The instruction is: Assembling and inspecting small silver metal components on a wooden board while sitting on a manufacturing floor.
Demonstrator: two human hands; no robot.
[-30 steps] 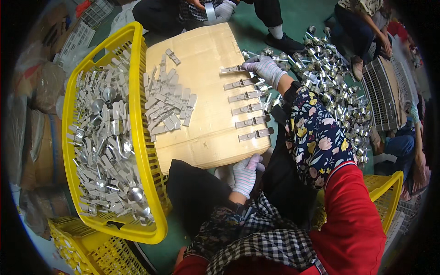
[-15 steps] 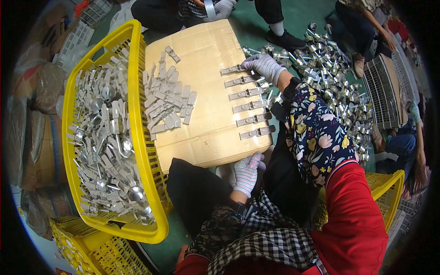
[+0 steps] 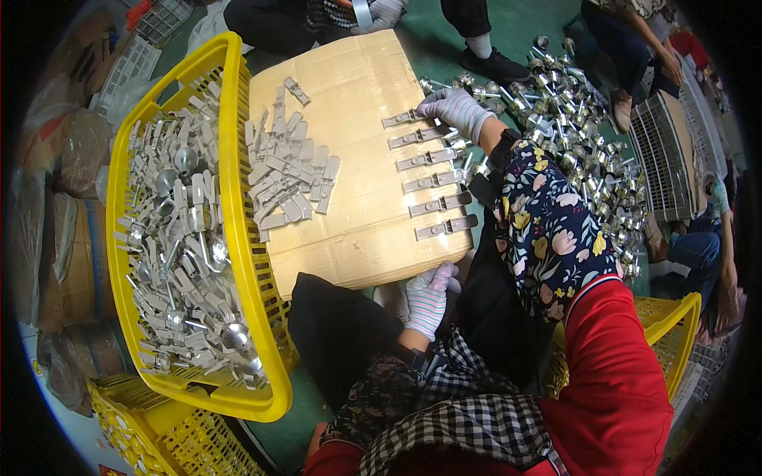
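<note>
My right hand (image 3: pixel 459 111), in a striped glove, pinches the outer end of the farthest grey lever clip (image 3: pixel 403 119) on the board's right edge. Nearer to me, several similar clips lie in a row, their ends reaching past the edge. Below the near edge of the tan cardboard board (image 3: pixel 357 230), my left hand (image 3: pixel 429 305) is closed, its fingers curled; whatever it may hold is hidden. A loose heap of grey clips (image 3: pixel 294 170) covers the board's left part.
At left stands a yellow basket (image 3: pixel 279 389) full of clips and metal parts. Metal parts with rods (image 3: pixel 571 119) are piled on the green floor beyond my right arm. A co-worker's gloved hand (image 3: pixel 385 14) shows at the top. Another yellow basket (image 3: pixel 675 333) sits at lower right.
The board and the clips on it have shifted very slightly away from me. My right hand stays at the farthest clip, and my left hand has hardly moved.
</note>
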